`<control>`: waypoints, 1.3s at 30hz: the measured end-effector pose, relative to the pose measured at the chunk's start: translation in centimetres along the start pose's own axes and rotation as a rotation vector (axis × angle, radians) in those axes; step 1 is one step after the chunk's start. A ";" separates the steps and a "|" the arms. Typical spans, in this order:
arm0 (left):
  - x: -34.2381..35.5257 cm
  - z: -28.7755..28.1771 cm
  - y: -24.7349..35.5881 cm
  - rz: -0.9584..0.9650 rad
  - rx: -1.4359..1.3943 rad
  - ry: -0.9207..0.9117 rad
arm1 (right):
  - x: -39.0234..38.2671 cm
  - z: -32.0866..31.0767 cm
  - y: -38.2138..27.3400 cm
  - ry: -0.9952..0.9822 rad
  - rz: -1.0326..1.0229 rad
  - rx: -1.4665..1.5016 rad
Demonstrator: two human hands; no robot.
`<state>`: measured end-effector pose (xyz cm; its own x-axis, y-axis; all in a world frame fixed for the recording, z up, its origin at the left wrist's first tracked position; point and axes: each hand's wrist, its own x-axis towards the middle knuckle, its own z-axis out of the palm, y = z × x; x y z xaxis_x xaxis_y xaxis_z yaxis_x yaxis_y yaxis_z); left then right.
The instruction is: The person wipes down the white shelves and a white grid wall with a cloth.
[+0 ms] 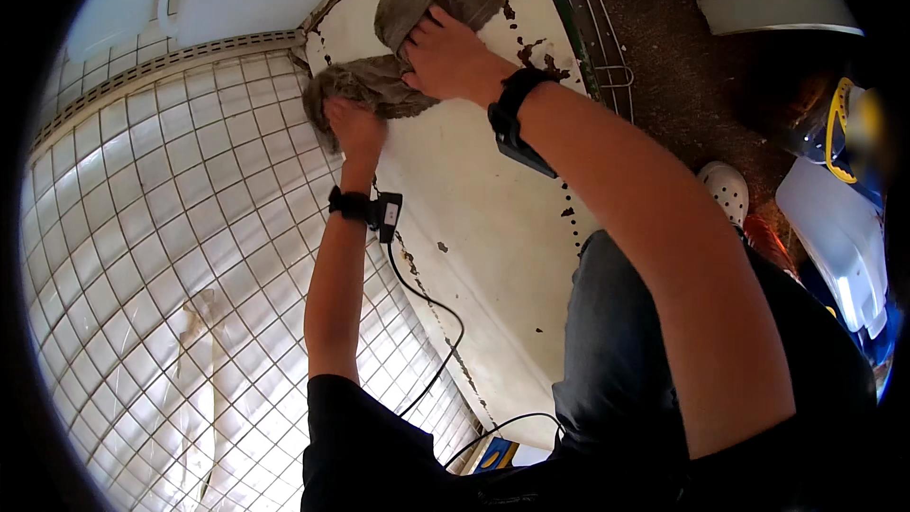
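Note:
A crumpled grey-brown cloth (379, 82) lies across the far end of a cream metal shelf (464, 209), whose paint is chipped and rusty. My right hand (453, 59) presses down on the cloth's right part, fingers bent into its folds. At the cloth's lower left end, beside the wire grid, my left hand (354, 127) grips a bunched portion, its fingertips partly hidden in the fabric. Both wrists carry black straps with small devices, and a black cable (459, 318) runs down from the left one.
A wire grid panel (190, 190) with clear plastic behind it borders the shelf on the left. Along the right edge runs a wire rack (607, 38). My jeans-clad knee (607, 322) is against the shelf. A white clog (725, 192) and a translucent plastic container (834, 228) are at right.

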<state>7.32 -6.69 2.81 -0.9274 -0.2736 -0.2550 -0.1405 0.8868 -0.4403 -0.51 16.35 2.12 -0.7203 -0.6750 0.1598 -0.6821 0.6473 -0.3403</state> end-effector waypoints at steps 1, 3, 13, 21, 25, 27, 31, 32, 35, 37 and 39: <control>-0.3 0.4 -0.3 0.092 0.046 0.199 | 0.3 -1.0 -0.8 -0.091 0.010 -0.022; 0.1 1.0 -0.8 0.041 -0.105 0.219 | 1.4 -1.3 -1.2 -0.052 0.000 -0.032; 12.3 2.8 -6.8 0.273 -0.030 0.349 | 4.9 2.2 -3.2 0.034 -0.023 -0.096; 11.5 0.7 -2.2 0.202 -0.616 0.306 | 6.0 2.0 -1.8 -0.265 0.028 -0.074; 7.7 0.8 -3.9 0.145 -0.761 0.230 | 5.8 -2.1 -0.1 -0.324 -0.147 0.418; 6.5 -0.4 -0.9 0.175 -0.620 0.244 | 6.1 -1.9 3.2 -0.342 -0.066 0.543; 2.7 -1.0 1.7 0.199 -0.555 0.248 | 4.9 -3.1 6.2 -0.326 0.054 0.779; 1.8 -1.3 2.8 0.191 -0.617 0.289 | 4.7 -3.6 7.0 -0.298 0.086 0.824; -0.9 -2.4 7.6 0.286 -0.570 0.451 | 4.0 -5.9 10.4 -0.227 0.075 0.733; -3.0 -4.4 12.3 0.422 -0.464 0.539 | 3.2 -7.5 15.0 -0.114 -0.104 0.373; -5.7 -6.8 14.9 0.373 -0.532 0.463 | 1.2 -12.7 14.8 -0.325 0.041 0.577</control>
<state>8.13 10.58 3.57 -0.9794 0.1547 0.1300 0.1686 0.9802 0.1037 -13.08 29.59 9.04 -0.6076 -0.7850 -0.1209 -0.4125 0.4420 -0.7965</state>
